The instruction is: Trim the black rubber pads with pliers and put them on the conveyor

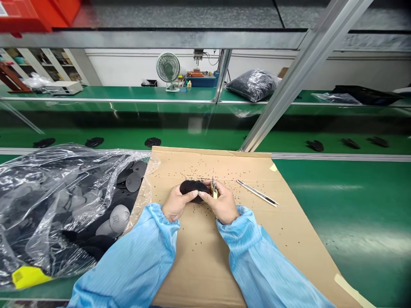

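- Two hands over the middle of a cardboard sheet (pixel 189 273), which lies on the green worktop (pixel 337 205).
- Left hand (pixel 176 203): fingers (pixel 188 196) closed around a black foam pad (pixel 191 186).
- Right hand (pixel 221 203): fingers narrow on small yellow-handled pliers (pixel 213 189), tip near the pad's edge; contact unclear from this angle.
- Many black specks (pixel 192 169) scattered on the sheet.
- Several grey discs (pixel 133 182) lie in a clear plastic bag (pixel 48 201) at left.

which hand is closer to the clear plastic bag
Left. The left hand sits just to the right of the clear plastic bag, not touching it; the right hand is farther away, on the left hand's other side.
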